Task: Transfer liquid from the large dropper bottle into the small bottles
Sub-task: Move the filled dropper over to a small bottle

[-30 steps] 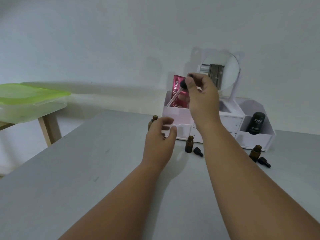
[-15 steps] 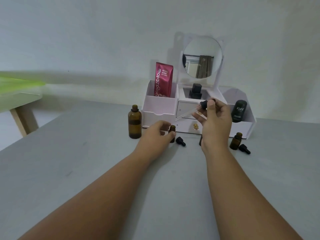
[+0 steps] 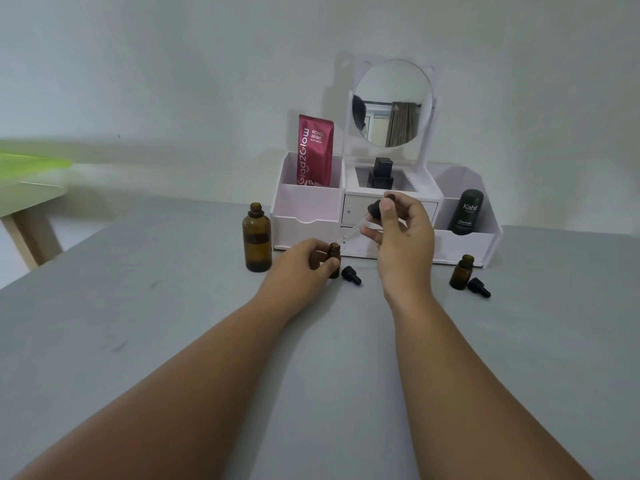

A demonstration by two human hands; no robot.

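The large amber dropper bottle [image 3: 256, 237] stands uncapped on the grey table, left of my hands. My left hand [image 3: 302, 263] grips a small amber bottle [image 3: 334, 251] that stands on the table. My right hand [image 3: 403, 233] pinches the black bulb of the glass dropper [image 3: 375, 209], which slants down to the left with its tip just above the small bottle's mouth. A small black cap [image 3: 350, 274] lies right of that bottle. Another small amber bottle [image 3: 462, 271] stands open at the right with its black cap [image 3: 479, 287] beside it.
A white organiser [image 3: 460, 242] with drawers and a round mirror [image 3: 393, 103] stands against the wall behind my hands. It holds a red pouch [image 3: 314, 150], a black bottle [image 3: 381, 173] and a dark green container [image 3: 467, 212]. A green-topped wooden table [image 3: 24, 188] is at far left.
My right hand has come down from in front of the mirror with the dropper to the small bottle. My left hand has closed round that bottle. The view has shifted down.
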